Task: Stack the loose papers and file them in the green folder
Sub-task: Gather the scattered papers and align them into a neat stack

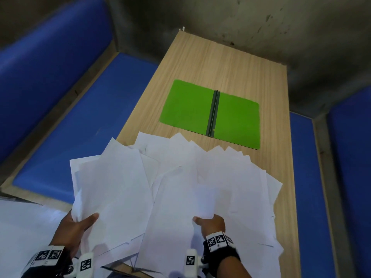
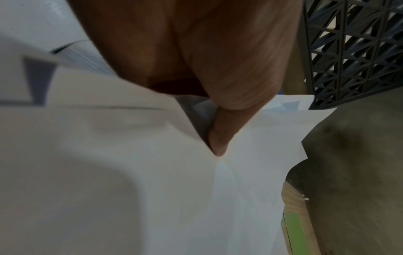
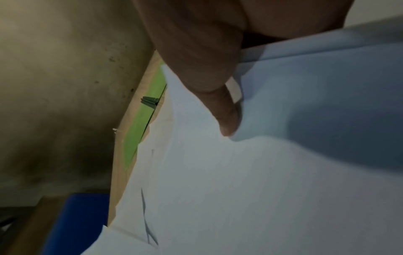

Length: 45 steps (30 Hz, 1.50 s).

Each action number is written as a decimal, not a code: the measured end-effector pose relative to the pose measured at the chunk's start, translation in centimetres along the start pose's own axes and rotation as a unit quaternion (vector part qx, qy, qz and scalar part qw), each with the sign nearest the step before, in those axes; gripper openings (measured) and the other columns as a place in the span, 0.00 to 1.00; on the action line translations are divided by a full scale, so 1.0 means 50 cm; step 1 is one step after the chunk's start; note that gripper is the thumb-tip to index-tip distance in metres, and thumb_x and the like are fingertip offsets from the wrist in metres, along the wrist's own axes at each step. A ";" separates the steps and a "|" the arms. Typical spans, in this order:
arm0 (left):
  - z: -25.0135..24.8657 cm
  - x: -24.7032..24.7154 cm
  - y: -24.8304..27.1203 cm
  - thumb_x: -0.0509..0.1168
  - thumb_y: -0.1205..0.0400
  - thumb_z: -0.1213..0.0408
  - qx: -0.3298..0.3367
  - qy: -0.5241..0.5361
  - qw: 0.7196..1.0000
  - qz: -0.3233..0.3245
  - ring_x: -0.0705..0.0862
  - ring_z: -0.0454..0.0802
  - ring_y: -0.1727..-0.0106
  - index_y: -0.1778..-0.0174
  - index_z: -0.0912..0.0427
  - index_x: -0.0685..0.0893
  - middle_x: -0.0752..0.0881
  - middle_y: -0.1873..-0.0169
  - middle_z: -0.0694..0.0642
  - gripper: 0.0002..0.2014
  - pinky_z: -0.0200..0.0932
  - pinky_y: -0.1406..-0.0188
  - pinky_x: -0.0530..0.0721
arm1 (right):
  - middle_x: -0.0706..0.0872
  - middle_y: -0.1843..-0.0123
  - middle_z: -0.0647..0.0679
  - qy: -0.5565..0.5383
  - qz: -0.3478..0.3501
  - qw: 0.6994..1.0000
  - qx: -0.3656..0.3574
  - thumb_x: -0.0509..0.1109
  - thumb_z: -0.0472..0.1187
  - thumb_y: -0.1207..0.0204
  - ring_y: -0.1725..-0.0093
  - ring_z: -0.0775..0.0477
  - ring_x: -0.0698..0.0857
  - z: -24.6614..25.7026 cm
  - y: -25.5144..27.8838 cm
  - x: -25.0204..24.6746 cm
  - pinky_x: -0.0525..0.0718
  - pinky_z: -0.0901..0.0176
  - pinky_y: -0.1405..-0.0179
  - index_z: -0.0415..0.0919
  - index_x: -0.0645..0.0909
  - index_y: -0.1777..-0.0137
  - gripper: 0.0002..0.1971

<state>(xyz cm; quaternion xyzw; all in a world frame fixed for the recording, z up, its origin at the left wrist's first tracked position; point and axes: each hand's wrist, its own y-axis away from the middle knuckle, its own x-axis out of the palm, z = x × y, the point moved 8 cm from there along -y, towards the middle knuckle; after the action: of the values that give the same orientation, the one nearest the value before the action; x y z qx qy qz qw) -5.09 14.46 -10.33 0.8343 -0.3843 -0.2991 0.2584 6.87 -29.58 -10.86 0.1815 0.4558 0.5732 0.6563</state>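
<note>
Several loose white papers (image 1: 180, 187) lie fanned across the near half of the wooden table (image 1: 220, 63). My left hand (image 1: 80, 223) grips the near edge of the left bunch, thumb on top; the left wrist view shows that thumb (image 2: 218, 134) pressing into the papers (image 2: 152, 189). My right hand (image 1: 208, 221) pinches the near edge of the right bunch, and a sheet curls up over its fingers. Its thumb (image 3: 226, 117) lies on the papers (image 3: 240, 189). The green folder (image 1: 210, 113) lies open and flat beyond the papers, its dark spine clip upright in the middle.
Blue padded benches (image 1: 80, 117) run along both sides of the table, the right one (image 1: 305, 177) close to the table edge. A grey concrete wall stands behind. A dark lattice crate (image 2: 353, 51) shows in the left wrist view.
</note>
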 end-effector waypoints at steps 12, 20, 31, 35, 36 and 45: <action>-0.006 -0.028 -0.024 0.78 0.25 0.64 0.005 -0.004 1.000 -0.009 0.86 0.68 0.47 0.33 0.61 0.80 0.88 0.45 0.66 0.25 0.67 0.39 0.82 | 0.90 0.56 0.46 -0.010 0.010 0.987 -0.159 0.84 0.26 0.42 0.56 0.44 0.88 0.173 -0.011 -0.085 0.87 0.56 0.57 0.45 0.84 0.56 0.19; -0.006 -0.033 -0.017 0.79 0.26 0.64 0.010 -0.030 0.999 -0.008 0.86 0.66 0.52 0.37 0.61 0.82 0.88 0.50 0.65 0.22 0.58 0.50 0.83 | 0.88 0.42 0.38 0.153 0.028 0.979 -0.133 0.83 0.38 0.35 0.52 0.44 0.83 0.271 -0.077 0.021 0.80 0.57 0.54 0.33 0.84 0.40 0.23; 0.017 -0.023 -0.026 0.78 0.26 0.66 0.005 -0.039 0.999 -0.002 0.88 0.64 0.53 0.37 0.62 0.82 0.90 0.52 0.66 0.22 0.58 0.50 0.85 | 0.83 0.60 0.43 0.180 0.011 0.982 -0.059 0.80 0.38 0.33 0.62 0.44 0.81 0.271 -0.071 0.059 0.81 0.60 0.62 0.31 0.84 0.47 0.17; 0.015 -0.030 -0.037 0.80 0.27 0.64 0.002 -0.033 0.999 -0.002 0.89 0.67 0.52 0.36 0.60 0.83 0.90 0.52 0.65 0.24 0.66 0.44 0.85 | 0.84 0.54 0.42 0.173 0.002 0.973 -0.152 0.78 0.36 0.31 0.57 0.44 0.82 0.281 -0.066 0.010 0.77 0.59 0.61 0.33 0.83 0.48 0.14; 0.015 -0.032 -0.040 0.80 0.27 0.63 0.001 -0.030 1.000 0.005 0.89 0.67 0.51 0.37 0.59 0.83 0.91 0.51 0.64 0.24 0.67 0.43 0.85 | 0.84 0.56 0.44 0.188 -0.002 0.966 -0.175 0.78 0.35 0.31 0.59 0.45 0.82 0.284 -0.063 -0.010 0.76 0.60 0.62 0.32 0.82 0.42 0.18; -0.014 -0.029 -0.038 0.78 0.26 0.68 0.028 0.004 0.999 0.026 0.89 0.66 0.49 0.35 0.62 0.83 0.91 0.49 0.65 0.23 0.65 0.41 0.84 | 0.85 0.40 0.42 0.369 0.025 0.920 -0.129 0.85 0.38 0.41 0.43 0.43 0.85 0.127 -0.066 -0.128 0.83 0.57 0.51 0.37 0.77 0.33 0.35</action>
<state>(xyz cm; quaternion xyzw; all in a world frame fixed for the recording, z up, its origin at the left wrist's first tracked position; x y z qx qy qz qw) -4.42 16.85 -10.68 0.8322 -0.4130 -0.2784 0.2438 14.38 -34.56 -7.58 -0.1178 0.5835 0.6692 0.4448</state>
